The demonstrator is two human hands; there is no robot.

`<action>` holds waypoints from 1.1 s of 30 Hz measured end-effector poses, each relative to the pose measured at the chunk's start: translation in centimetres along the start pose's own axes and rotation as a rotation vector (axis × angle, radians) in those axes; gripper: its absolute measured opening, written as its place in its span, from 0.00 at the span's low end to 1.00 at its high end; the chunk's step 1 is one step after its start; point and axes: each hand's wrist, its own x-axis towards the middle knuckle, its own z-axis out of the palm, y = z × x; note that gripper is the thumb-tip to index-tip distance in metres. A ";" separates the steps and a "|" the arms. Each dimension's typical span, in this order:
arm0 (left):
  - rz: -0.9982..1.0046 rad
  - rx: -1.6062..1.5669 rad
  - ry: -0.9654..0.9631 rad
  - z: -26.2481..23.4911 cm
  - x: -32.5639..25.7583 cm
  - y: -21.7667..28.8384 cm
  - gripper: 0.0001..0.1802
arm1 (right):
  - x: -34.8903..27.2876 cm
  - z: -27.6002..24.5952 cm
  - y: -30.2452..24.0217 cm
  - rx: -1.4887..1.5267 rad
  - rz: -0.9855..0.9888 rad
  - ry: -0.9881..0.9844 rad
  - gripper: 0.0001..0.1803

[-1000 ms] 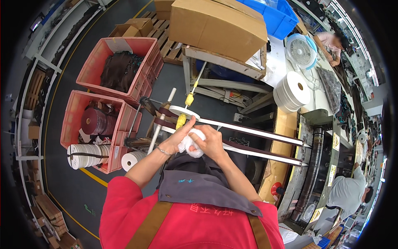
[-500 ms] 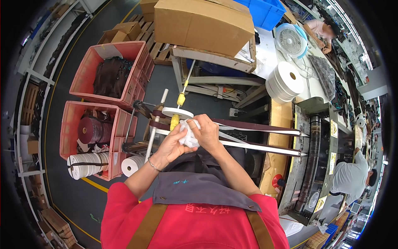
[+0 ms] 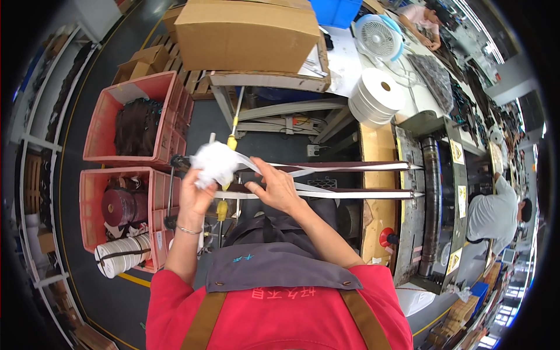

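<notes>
While the left hand [image 3: 195, 195] is clutching a crumpled white wad [image 3: 214, 163] with its fingers closed round it, the wad is sitting raised just above the near ends of two dark strips [image 3: 344, 178] that are running out to the roller machine [image 3: 434, 204] on the right. The right hand [image 3: 277, 186] is lying flat on the strips, fingers spread and gripping nothing, pressing the white tape [image 3: 303, 170] that is trailing from the wad. Judging from this, the tape is only partly gathered: a long stretch is still lying along the strips. A yellow-handled tool [image 3: 231, 142] is standing just behind the wad. Red crates [image 3: 125, 93] are sitting to the left, white tape rolls [image 3: 376, 96] on the bench [image 3: 344, 64] beyond.
</notes>
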 end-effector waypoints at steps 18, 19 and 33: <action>-0.047 0.248 -0.369 2.5 -0.2 -2.1 0.21 | 2.4 -3.0 1.5 0.143 0.182 -0.103 0.20; 0.029 0.139 -0.250 2.9 -0.1 -1.6 0.21 | 1.7 -2.5 1.4 0.146 0.181 -0.110 0.21; -0.243 0.380 -0.606 1.6 0.4 -2.0 0.13 | 1.8 -2.1 -1.2 0.189 -0.005 -0.154 0.18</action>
